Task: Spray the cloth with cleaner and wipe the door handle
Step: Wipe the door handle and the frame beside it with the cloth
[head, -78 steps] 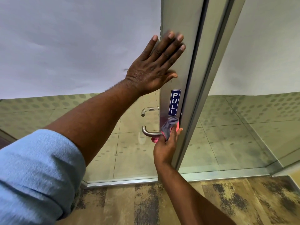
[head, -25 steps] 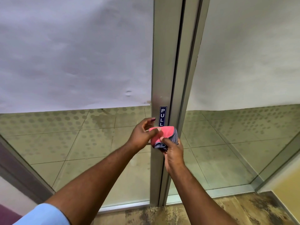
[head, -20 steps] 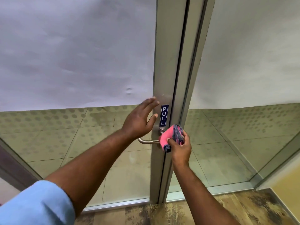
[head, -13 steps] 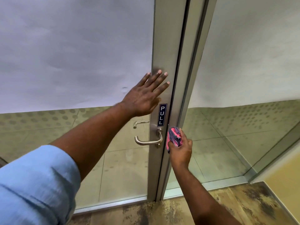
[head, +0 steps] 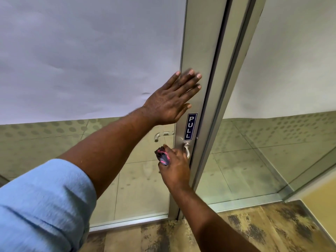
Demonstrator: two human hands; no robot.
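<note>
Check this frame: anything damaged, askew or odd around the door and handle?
Little stands out. One small dent or crease marks the frosted film left of the left hand, which lies flat on the door frame. The right hand holds the cloth on the handle. PULL sign sits straight.

One sign can be read: a narrow blue sticker (head: 190, 126) with white capitals running top to bottom, "PULL". It stands upright on the brushed metal door stile (head: 200, 51), just above the base of the door handle (head: 187, 150). No other lettering, brand or number is legible.
</note>
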